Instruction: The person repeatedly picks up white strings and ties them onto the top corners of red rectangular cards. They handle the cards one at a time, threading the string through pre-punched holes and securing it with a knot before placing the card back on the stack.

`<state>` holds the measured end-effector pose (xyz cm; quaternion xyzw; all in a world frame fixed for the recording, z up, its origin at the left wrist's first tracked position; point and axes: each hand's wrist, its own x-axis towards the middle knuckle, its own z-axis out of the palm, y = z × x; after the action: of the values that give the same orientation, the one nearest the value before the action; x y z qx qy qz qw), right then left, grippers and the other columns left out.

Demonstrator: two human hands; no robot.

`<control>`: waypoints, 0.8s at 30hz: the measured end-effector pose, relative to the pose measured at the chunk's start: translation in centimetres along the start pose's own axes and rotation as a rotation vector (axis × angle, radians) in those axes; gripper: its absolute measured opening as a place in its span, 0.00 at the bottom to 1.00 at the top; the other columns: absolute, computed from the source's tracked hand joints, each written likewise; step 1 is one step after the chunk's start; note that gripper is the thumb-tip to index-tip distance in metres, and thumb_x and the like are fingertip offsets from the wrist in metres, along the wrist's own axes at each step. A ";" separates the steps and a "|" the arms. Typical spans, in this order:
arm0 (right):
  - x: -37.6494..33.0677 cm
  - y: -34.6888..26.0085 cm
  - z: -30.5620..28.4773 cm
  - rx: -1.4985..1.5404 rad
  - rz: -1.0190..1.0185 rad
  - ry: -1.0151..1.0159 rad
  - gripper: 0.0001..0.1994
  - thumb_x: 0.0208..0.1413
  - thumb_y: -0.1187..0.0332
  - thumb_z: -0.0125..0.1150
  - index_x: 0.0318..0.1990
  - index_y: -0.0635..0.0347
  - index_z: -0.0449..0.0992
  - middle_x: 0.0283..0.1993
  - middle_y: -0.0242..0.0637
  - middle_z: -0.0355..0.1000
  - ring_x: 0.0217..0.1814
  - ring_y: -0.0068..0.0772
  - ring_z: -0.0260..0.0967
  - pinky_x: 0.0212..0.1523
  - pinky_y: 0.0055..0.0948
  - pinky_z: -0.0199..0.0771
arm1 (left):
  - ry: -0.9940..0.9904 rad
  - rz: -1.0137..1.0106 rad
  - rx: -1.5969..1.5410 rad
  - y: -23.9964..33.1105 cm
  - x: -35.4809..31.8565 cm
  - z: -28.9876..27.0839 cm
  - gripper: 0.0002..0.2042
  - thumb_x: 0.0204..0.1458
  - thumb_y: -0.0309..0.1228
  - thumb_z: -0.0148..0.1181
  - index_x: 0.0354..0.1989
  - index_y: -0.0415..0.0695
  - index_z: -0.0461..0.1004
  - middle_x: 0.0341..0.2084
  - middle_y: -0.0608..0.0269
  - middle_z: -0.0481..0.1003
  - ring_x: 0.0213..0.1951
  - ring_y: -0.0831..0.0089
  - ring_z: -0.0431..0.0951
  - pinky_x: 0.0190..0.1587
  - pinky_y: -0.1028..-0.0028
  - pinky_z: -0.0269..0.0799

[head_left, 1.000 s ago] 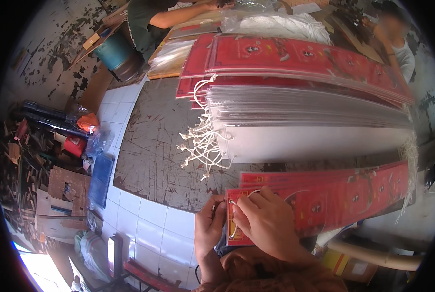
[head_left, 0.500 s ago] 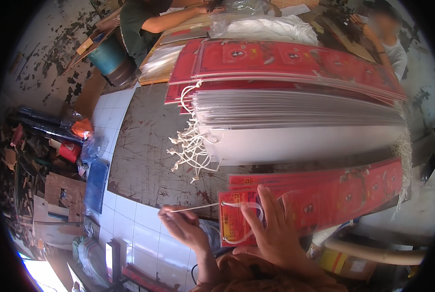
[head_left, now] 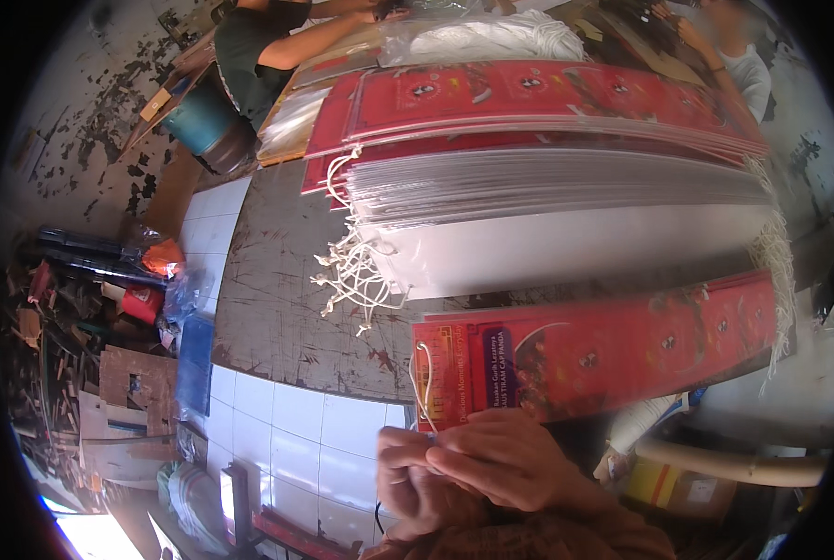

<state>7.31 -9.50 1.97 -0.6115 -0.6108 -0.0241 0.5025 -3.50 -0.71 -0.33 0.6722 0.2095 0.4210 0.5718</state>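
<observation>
both hands (head_left: 468, 462) together, gripping cord (head_left: 423, 397)

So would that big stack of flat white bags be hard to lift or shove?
Probably heavy: the white bag stack is many layers deep. Likely floppy too, as thin sheets sag. The loose cord handles dangling off its end could snag.

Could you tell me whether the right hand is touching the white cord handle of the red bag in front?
Touching. The head view shows the right hand and left hand pinched together on the white cord handle looping from the red bag.
</observation>
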 end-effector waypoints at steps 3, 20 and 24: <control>-0.3 -0.4 -0.2 0.096 0.094 0.075 0.22 0.45 0.73 0.57 0.52 0.64 0.68 0.44 0.39 0.69 0.43 0.33 0.69 0.43 0.30 0.69 | -0.122 0.042 0.050 0.6 0.3 1.5 0.11 0.58 0.38 0.44 0.30 0.42 0.61 0.27 0.63 0.60 0.28 0.80 0.60 0.32 0.80 0.58; 0.6 -0.8 -0.1 0.343 0.352 0.198 0.20 0.41 0.80 0.63 0.46 0.64 0.72 0.35 0.40 0.72 0.34 0.31 0.71 0.33 0.23 0.70 | -0.058 0.036 0.063 0.7 1.1 1.2 0.04 0.50 0.27 0.51 0.28 0.40 0.70 0.29 0.58 0.62 0.32 0.71 0.61 0.35 0.75 0.58; 0.6 -1.0 -0.4 0.436 0.395 0.167 0.20 0.42 0.81 0.62 0.46 0.64 0.71 0.37 0.42 0.72 0.35 0.33 0.71 0.35 0.24 0.70 | -0.086 0.054 0.146 0.7 1.0 1.2 0.13 0.56 0.38 0.47 0.26 0.42 0.67 0.29 0.63 0.58 0.31 0.78 0.59 0.34 0.80 0.57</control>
<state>6.98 -9.60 3.13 -0.5920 -0.4271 0.1556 0.6655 -2.08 -0.83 0.69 0.7350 0.1967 0.3906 0.5182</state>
